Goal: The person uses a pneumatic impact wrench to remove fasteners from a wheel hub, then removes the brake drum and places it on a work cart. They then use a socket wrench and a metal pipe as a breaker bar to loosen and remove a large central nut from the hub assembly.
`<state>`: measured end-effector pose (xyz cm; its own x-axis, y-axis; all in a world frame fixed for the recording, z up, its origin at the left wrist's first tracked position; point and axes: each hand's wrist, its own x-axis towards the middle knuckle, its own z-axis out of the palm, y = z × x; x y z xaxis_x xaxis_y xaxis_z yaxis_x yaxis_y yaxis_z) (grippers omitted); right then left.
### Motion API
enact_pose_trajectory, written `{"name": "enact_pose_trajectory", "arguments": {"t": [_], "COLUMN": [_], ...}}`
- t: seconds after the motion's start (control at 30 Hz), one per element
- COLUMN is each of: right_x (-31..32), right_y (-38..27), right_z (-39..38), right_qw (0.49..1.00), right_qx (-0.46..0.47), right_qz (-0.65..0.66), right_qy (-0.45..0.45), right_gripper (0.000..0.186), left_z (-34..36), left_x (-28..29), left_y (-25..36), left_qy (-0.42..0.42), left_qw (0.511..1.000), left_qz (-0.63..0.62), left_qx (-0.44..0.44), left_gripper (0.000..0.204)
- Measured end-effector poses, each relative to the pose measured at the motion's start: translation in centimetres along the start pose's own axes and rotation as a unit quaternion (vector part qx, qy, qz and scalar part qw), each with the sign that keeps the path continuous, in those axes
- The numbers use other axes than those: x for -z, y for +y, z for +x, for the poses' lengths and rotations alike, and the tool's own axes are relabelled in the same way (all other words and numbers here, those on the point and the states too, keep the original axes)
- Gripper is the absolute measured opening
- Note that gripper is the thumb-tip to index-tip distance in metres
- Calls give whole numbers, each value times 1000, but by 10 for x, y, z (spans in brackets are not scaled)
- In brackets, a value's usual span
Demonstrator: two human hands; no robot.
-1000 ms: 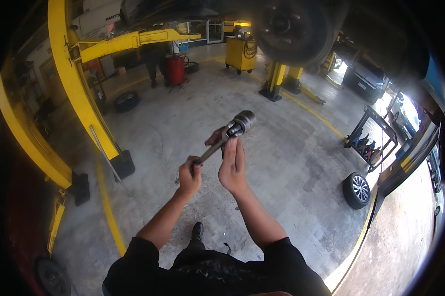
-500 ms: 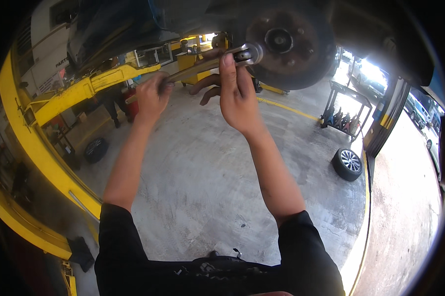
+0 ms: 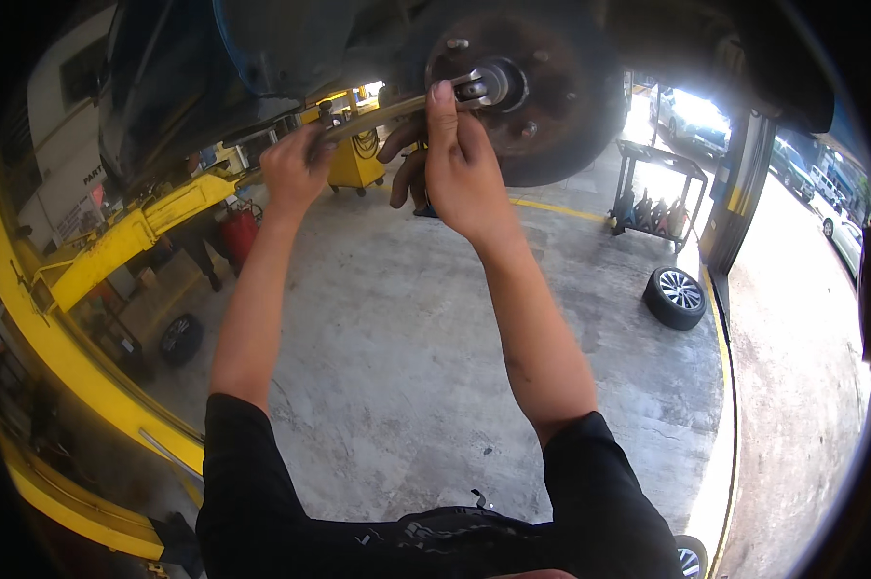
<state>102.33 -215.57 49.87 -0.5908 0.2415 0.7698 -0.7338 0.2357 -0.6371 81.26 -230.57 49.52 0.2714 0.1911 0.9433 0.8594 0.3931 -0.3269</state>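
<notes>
In a vehicle workshop seen from above a person's head, two bare forearms in short black sleeves reach up toward a raised vehicle point(image 3: 175, 68). The left hand point(image 3: 294, 174) has its grip closed around the handle of a long metal socket tool point(image 3: 387, 114), which slants up to the right. The right hand point(image 3: 464, 183) is farther along, at the tool's head, its grip partly closed: the thumb rests on the head and fingers curve loosely below the handle. Whether those fingers clasp the metal cannot be told.

The socket point(image 3: 496, 82) at the tool's end is at the center of a rusty, round wheel hub point(image 3: 551, 125) with studs around it; how deeply it sits there cannot be told.

To the left, a yellow lift arm point(image 3: 141, 232) stretches toward the vehicle. Beyond the hands stand a yellow cabinet point(image 3: 356, 169) on casters and, farther left, a red drum point(image 3: 240, 234). On the right, a wheel with a silver rim point(image 3: 675, 297) lies on the gray concrete floor point(image 3: 397, 367), near a dark metal cart point(image 3: 659, 159). A dark tire point(image 3: 180, 340) is on the floor at left.
</notes>
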Motion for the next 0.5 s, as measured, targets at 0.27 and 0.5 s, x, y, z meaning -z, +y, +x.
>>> {"name": "enact_pose_trajectory", "arguments": {"t": [0.27, 0.5], "right_x": [18, 42], "right_y": [-18, -20], "right_z": [0, -22], "right_qw": [997, 881], "right_qx": [-62, 235], "right_qz": [-51, -393], "right_qy": [22, 120], "right_gripper": [58, 27], "left_z": [12, 29], "left_x": [-14, -4], "left_y": [-17, -24], "left_qy": [-18, -63], "left_qw": [999, 996], "left_qz": [8, 2], "left_qx": [-35, -69], "left_gripper": [20, 28]}}
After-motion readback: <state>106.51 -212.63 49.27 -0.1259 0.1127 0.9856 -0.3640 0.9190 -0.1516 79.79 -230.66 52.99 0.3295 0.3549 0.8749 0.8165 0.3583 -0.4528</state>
